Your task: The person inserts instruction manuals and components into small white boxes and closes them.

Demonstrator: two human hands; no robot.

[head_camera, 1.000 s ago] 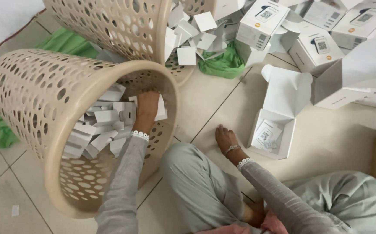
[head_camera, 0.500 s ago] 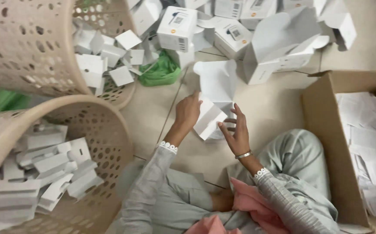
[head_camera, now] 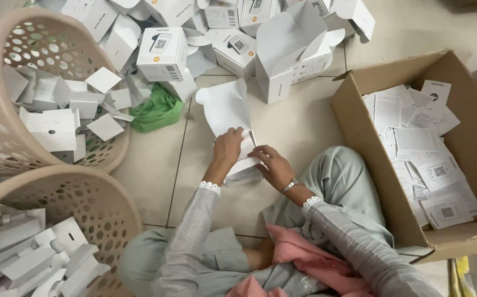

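Pale floor tiles carry heaps of white cartons, two perforated baskets full of white inserts and a cardboard box of leaflets, so much appears sorted and plenty remains. Between the knees lies the small white carton (flap raised, plain, uncreased), pinched by the left hand and right hand with fingers closed on its edge.
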